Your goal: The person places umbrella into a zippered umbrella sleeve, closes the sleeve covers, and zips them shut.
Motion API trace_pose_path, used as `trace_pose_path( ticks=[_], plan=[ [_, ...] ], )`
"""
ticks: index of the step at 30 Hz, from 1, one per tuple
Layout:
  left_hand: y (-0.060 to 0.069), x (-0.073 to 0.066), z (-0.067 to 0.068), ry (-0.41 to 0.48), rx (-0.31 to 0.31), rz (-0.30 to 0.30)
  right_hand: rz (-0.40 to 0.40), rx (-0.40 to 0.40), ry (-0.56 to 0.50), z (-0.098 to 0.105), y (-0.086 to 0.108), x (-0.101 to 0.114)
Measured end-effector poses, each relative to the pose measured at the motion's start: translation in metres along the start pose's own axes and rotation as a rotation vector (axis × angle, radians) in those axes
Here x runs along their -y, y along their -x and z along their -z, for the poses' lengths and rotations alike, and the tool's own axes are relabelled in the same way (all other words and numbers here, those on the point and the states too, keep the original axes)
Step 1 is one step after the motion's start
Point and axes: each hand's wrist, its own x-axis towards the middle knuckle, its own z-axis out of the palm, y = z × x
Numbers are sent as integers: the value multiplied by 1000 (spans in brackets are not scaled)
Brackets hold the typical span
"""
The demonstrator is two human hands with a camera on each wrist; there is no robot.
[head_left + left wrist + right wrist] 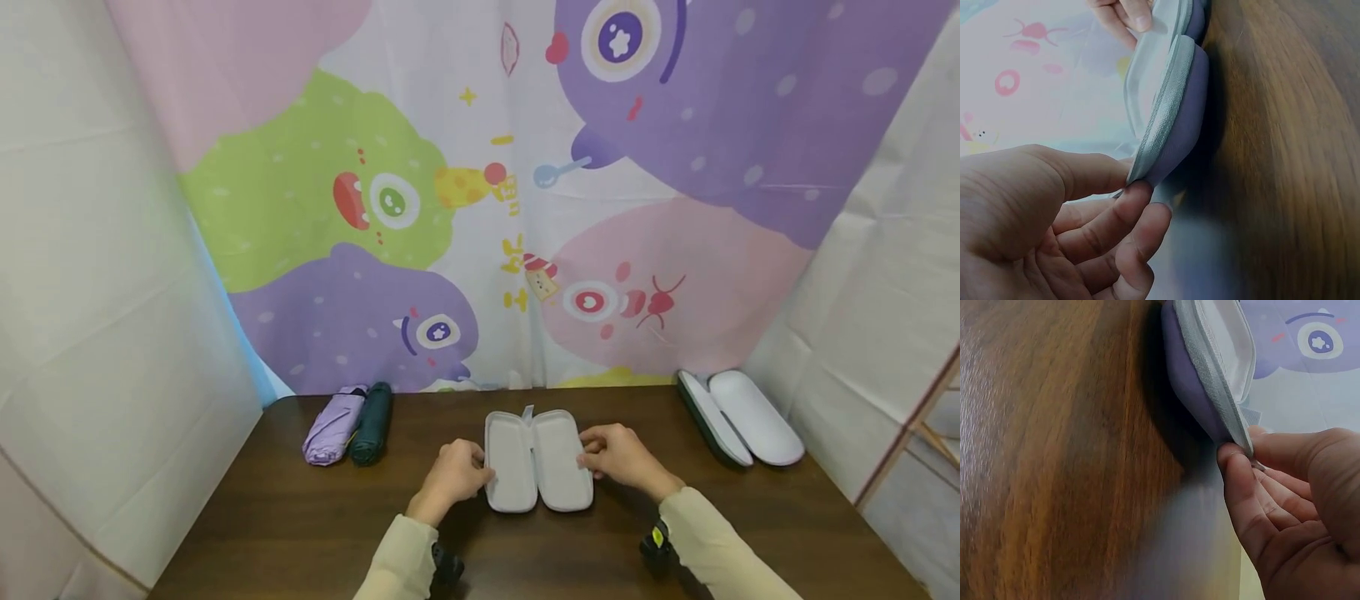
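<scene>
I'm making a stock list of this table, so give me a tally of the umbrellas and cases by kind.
Umbrellas: 2 (folded lilac umbrella, folded dark green umbrella)
Cases: 2 (open purple case, open dark green case)
Total: 4

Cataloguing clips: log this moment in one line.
left hand: pinches purple case edge | right hand: pinches opposite edge | purple case: open | green case: open
</scene>
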Motion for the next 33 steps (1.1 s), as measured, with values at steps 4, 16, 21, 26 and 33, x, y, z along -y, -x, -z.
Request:
trace_pose_path(
  ticks=[4,16,21,26,33],
  plan=[
    [2,2,2,12,-1,7,8,8,-16,-2,0,2],
    [12,16,5,47,9,29,-15,32,-41,-15,1,-1],
    [17,23,8,66,5,34,-12,57,-82,-18,1,2],
    [20,27,12,76,5,41,-36,116,-135,-20,3,8],
    [25,28,21,89,2,34,-33,144,-169,-21,4,13]
  ],
)
